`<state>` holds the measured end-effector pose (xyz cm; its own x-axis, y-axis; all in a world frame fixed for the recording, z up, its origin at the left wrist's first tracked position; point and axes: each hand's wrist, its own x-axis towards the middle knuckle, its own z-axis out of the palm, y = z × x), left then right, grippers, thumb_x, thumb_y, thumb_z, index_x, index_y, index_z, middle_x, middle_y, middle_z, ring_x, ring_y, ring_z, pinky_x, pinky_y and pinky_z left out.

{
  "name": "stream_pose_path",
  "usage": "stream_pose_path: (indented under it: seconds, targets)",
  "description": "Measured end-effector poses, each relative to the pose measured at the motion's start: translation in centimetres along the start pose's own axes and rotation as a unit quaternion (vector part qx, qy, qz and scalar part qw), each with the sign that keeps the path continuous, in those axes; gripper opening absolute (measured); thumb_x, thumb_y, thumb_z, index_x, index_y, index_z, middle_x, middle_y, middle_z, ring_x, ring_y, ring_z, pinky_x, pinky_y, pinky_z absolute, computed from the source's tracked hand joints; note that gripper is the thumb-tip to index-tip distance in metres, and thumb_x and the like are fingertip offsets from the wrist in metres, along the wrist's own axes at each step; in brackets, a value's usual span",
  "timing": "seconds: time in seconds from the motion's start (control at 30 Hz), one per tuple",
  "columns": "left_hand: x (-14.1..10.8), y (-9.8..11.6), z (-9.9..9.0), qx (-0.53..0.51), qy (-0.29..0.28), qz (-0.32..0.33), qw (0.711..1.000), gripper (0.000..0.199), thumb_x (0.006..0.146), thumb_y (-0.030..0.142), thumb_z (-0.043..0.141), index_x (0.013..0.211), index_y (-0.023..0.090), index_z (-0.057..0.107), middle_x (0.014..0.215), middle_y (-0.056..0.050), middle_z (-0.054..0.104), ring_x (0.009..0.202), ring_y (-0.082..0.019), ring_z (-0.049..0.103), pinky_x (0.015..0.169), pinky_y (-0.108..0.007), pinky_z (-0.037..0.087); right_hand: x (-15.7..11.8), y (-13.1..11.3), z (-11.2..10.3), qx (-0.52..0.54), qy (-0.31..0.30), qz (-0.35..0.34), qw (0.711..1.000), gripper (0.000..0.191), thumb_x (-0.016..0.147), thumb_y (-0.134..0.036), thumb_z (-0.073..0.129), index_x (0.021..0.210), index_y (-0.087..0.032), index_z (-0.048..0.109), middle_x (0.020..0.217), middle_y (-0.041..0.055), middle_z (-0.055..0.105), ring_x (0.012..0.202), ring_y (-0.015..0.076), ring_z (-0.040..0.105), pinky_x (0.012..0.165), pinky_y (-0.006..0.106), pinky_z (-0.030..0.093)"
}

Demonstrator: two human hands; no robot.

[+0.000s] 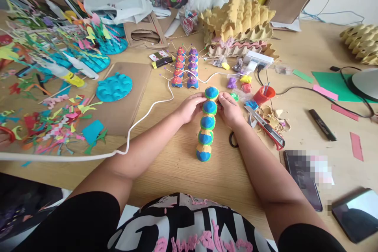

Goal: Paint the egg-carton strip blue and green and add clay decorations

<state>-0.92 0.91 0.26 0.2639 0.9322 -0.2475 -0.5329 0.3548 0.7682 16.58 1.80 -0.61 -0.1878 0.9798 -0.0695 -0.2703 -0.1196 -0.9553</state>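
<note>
A strip of egg-carton cups (206,123), decorated in blue, green and yellow, points toward me over the table. My left hand (191,107) grips its far end from the left side, fingers partly hidden behind it. From the other side, my right hand (229,108) pinches the same far end between thumb and fingers. Beyond it stand two similar finished-looking strips, one red and blue (178,69) with pins sticking out, one purple and blue (193,69). Small lumps of coloured clay (232,83) in plastic lie past my right hand.
A utility knife (265,126), scissors (233,139) and an orange cup (264,95) lie near my right forearm. A white cable (150,112) crosses on the left. Egg trays (236,19) are stacked behind; cardboard (118,102) and paper scraps (59,126) spread leftward.
</note>
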Motion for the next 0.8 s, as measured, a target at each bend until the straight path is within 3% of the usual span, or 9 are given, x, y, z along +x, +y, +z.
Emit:
stream_pose_path:
  seconds: [0.2, 0.37, 0.5, 0.67, 0.8]
  targets:
    - [0.2, -0.5, 0.8, 0.036, 0.012, 0.053, 0.998, 0.015, 0.087, 0.011, 0.062, 0.082, 0.017, 0.075, 0.078, -0.001, 0.075, 0.072, -0.015, 0.066, 0.072, -0.025, 0.050, 0.0, -0.1, 0.0, 0.025, 0.002, 0.015, 1.000, 0.058, 0.070, -0.072, 0.092, 0.078, -0.026, 0.059, 0.066, -0.0063, 0.041, 0.061, 0.0116, 0.033, 0.058, 0.028, 0.025]
    - [0.3, -0.9, 2.0, 0.018, -0.015, 0.114, 0.993, 0.022, 0.097, 0.020, 0.057, 0.085, 0.017, 0.075, 0.089, -0.005, 0.079, 0.084, -0.016, 0.070, 0.078, -0.025, 0.054, -0.1, -0.5, 0.0, 0.056, 0.011, 0.017, 0.998, 0.059, 0.067, -0.069, 0.094, 0.077, -0.025, 0.056, 0.069, -0.0057, 0.042, 0.063, 0.0114, 0.035, 0.058, 0.028, 0.029]
    - [0.5, -0.5, 2.8, -0.041, 0.003, 0.050, 0.998, 0.025, 0.104, 0.030, 0.060, 0.088, 0.017, 0.073, 0.094, -0.007, 0.081, 0.091, -0.018, 0.076, 0.089, -0.026, 0.058, -0.1, -0.6, -0.1, 0.044, 0.009, 0.017, 0.999, 0.059, 0.071, -0.069, 0.091, 0.079, -0.026, 0.052, 0.069, -0.0058, 0.040, 0.062, 0.0119, 0.037, 0.056, 0.028, 0.031]
    - [0.9, 0.4, 2.3, -0.118, 0.017, -0.038, 0.992, 0.033, 0.109, 0.034, 0.058, 0.086, 0.017, 0.074, 0.078, -0.004, 0.077, 0.069, -0.016, 0.072, 0.080, -0.029, 0.061, -0.6, -0.7, 0.3, 0.043, 0.014, 0.037, 0.998, 0.056, 0.069, -0.066, 0.092, 0.079, -0.025, 0.056, 0.069, -0.0056, 0.043, 0.062, 0.0112, 0.035, 0.056, 0.027, 0.028]
    - [0.9, 0.5, 1.9, -0.129, -0.003, -0.070, 0.989, 0.042, 0.113, 0.036, 0.047, 0.091, 0.016, 0.076, 0.078, -0.006, 0.078, 0.070, -0.017, 0.074, 0.080, -0.030, 0.063, -0.8, -1.1, 0.6, 0.050, 0.020, 0.056, 0.997, 0.054, 0.065, -0.062, 0.096, 0.080, -0.024, 0.060, 0.070, -0.0057, 0.044, 0.063, 0.0107, 0.035, 0.056, 0.026, 0.027]
